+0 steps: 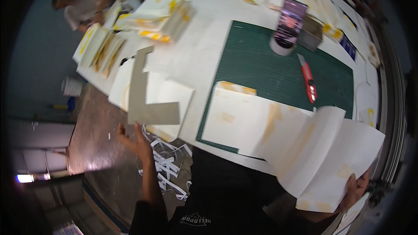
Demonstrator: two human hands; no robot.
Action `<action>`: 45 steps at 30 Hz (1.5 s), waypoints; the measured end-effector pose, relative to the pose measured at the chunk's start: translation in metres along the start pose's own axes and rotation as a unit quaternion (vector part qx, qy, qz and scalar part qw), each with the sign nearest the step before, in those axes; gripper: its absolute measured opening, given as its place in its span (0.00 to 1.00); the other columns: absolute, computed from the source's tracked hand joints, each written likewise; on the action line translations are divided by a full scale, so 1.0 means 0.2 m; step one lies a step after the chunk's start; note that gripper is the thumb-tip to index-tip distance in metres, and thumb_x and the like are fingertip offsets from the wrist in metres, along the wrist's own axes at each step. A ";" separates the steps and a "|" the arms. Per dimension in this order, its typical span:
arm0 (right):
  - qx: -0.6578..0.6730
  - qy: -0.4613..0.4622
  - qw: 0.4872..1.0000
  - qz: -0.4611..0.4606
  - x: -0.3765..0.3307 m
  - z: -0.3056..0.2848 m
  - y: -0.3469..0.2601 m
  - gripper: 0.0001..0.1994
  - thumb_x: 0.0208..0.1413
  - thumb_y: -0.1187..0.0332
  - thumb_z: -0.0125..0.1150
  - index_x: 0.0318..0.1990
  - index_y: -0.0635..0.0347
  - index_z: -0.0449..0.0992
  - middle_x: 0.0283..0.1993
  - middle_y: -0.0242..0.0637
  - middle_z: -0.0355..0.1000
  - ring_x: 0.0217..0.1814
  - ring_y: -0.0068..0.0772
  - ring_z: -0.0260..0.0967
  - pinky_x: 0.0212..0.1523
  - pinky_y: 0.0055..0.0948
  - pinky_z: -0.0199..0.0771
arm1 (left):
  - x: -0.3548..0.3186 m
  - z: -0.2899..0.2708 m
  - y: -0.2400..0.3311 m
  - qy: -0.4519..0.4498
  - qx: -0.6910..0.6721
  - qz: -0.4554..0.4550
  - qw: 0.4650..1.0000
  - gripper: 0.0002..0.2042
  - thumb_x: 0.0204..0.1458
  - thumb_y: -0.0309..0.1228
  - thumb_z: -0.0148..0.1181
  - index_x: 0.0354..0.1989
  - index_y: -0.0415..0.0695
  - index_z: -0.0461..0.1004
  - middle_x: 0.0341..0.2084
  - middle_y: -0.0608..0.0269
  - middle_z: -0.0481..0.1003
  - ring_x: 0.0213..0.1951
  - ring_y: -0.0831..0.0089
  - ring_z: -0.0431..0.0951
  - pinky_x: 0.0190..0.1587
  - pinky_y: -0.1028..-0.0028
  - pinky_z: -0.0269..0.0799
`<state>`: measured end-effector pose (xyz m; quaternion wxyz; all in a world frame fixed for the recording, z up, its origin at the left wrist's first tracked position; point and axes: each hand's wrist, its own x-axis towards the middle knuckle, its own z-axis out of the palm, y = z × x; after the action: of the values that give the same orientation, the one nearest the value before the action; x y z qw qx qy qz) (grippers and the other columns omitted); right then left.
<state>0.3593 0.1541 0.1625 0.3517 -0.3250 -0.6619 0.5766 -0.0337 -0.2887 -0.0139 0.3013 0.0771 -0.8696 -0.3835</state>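
Note:
At the lower right my right hand [358, 189] grips the edge of a long white sheet with yellowish patches [326, 156]. The sheet curls up in the middle, and its left part lies flat on a green cutting mat [257, 61]. Fingers apart, my left hand [138, 143] is at the near edge of a grey L-shaped template [152, 113]. Whether the fingertips touch it, I cannot tell. That template rests on white sheets [185, 93] at the table's left side. On the mat lies a red utility knife [309, 80].
A phone [291, 21] leans on a white round holder [283, 47] beside a grey box [311, 34]. Stacks of white and yellow sheets [163, 17] stand at the far left, near another person [82, 2]. Paper strips [167, 167] litter the floor.

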 end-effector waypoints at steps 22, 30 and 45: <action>0.360 -0.293 0.885 -0.043 0.22 1.92 -0.45 0.17 0.71 0.76 0.57 0.63 0.71 0.68 0.54 0.48 0.80 0.49 0.23 0.79 0.50 0.21 0.77 | 0.29 -0.57 -0.37 0.141 -0.432 -0.182 0.872 0.08 0.68 0.29 0.62 0.48 0.38 0.72 0.45 0.55 0.82 0.45 0.67 0.85 0.48 0.66 0.85; 0.139 -0.285 0.942 0.111 -0.08 2.26 0.59 0.16 0.70 0.74 0.60 0.60 0.72 0.70 0.49 0.46 0.81 0.44 0.25 0.82 0.38 0.25 0.84 | 0.33 -0.81 -0.29 0.214 -0.453 -0.141 0.854 0.08 0.69 0.31 0.60 0.47 0.38 0.73 0.45 0.54 0.81 0.46 0.69 0.84 0.50 0.70 0.84; -0.110 -0.322 0.932 0.126 -0.12 2.13 0.41 0.17 0.63 0.67 0.71 0.51 0.70 0.73 0.24 0.42 0.77 0.22 0.29 0.75 0.25 0.29 0.71 | 0.33 -0.29 -0.16 0.075 -0.486 -0.208 0.845 0.09 0.68 0.29 0.63 0.49 0.38 0.71 0.45 0.54 0.81 0.44 0.67 0.84 0.47 0.69 0.84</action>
<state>0.0171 -0.0831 0.0408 0.0066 -0.2395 -0.7526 0.6133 -0.0560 -0.3715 0.0237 0.2775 0.1288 -0.5101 -0.8039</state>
